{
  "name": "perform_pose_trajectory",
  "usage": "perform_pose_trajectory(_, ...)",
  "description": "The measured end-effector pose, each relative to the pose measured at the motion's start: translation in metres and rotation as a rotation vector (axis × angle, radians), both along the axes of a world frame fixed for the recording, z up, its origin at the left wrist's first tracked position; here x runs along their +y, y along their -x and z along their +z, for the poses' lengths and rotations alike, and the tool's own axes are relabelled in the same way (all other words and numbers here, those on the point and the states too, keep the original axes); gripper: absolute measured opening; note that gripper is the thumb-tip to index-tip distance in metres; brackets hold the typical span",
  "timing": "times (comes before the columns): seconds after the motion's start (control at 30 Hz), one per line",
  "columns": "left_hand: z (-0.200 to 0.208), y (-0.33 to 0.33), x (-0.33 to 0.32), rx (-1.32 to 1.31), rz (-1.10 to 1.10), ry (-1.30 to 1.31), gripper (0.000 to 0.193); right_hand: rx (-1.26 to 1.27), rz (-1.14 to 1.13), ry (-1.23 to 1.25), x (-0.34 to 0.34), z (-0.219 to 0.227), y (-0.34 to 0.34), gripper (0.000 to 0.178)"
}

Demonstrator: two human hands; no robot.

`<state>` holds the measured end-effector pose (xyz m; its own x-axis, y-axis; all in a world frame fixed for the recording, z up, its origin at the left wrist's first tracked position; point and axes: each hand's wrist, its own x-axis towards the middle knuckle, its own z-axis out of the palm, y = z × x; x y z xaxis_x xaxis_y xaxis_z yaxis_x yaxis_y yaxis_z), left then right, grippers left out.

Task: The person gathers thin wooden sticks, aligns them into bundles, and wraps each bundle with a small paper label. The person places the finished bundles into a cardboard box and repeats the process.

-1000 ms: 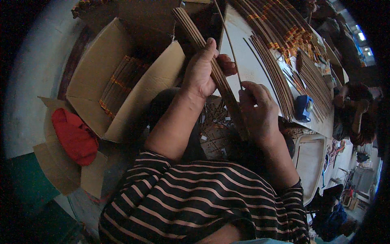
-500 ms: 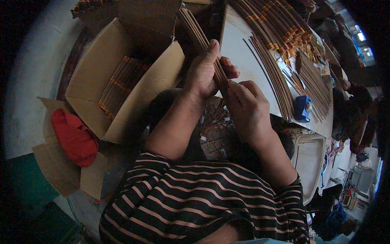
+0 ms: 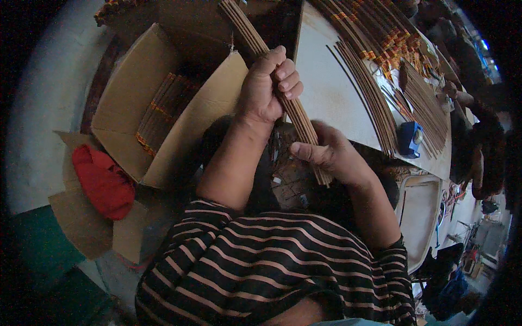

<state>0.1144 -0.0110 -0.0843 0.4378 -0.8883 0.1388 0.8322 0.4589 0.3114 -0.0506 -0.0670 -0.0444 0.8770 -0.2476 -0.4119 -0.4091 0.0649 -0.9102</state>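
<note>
A bundle of thin brown incense sticks (image 3: 298,115) slants across the middle, its upper end to the left. My left hand (image 3: 269,81) is closed in a fist round the bundle's middle. Lower down, my right hand (image 3: 334,155) is at the bundle near its bottom end. Its thumb lies across the front of the sticks, and its other fingers are mostly hidden. Below the thumb the stick ends poke out fairly even. Beside my left forearm stands an open cardboard box (image 3: 201,117) with banded stick bundles (image 3: 163,114) inside.
On the white table (image 3: 323,76) at right lie loose sticks (image 3: 370,98), banded bundles (image 3: 375,32) and a blue tape dispenser (image 3: 409,139). Another person's hand (image 3: 459,96) is at the table's far right. A red cloth (image 3: 103,182) lies on cardboard flaps at left.
My left hand has closed its fingers round the sticks. My right hand has moved down toward the bundle's lower end, and that end now shows lower.
</note>
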Motion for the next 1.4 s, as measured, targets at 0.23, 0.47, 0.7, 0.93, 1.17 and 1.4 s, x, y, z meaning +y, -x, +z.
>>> perform_pose_trajectory(0.23,0.008,-0.005,0.002,-0.001,0.239,-0.195,0.022,0.107,0.072,0.362,0.009,-0.008,0.0,0.023)
perform_pose_trajectory(0.47,-0.002,-0.02,0.007,-0.024,0.147,-0.038,0.027,0.021,0.076,0.452,0.006,-0.015,0.01,0.022)
perform_pose_trajectory(0.7,0.005,0.021,-0.011,-0.071,0.161,-0.257,0.031,0.114,0.056,0.503,-0.005,-0.008,0.007,0.025)
perform_pose_trajectory(0.93,0.005,0.012,-0.005,-0.034,0.188,-0.228,0.034,-0.064,-0.261,0.63,-0.075,-0.027,0.011,0.02)
perform_pose_trajectory(1.17,0.001,0.009,-0.009,0.009,0.102,-0.173,0.034,0.335,-0.184,1.404,-0.17,-0.086,0.043,0.02)
perform_pose_trajectory(1.4,0.0,0.007,-0.005,0.029,0.073,-0.182,0.034,0.391,0.052,1.54,-0.164,-0.072,0.033,0.021)
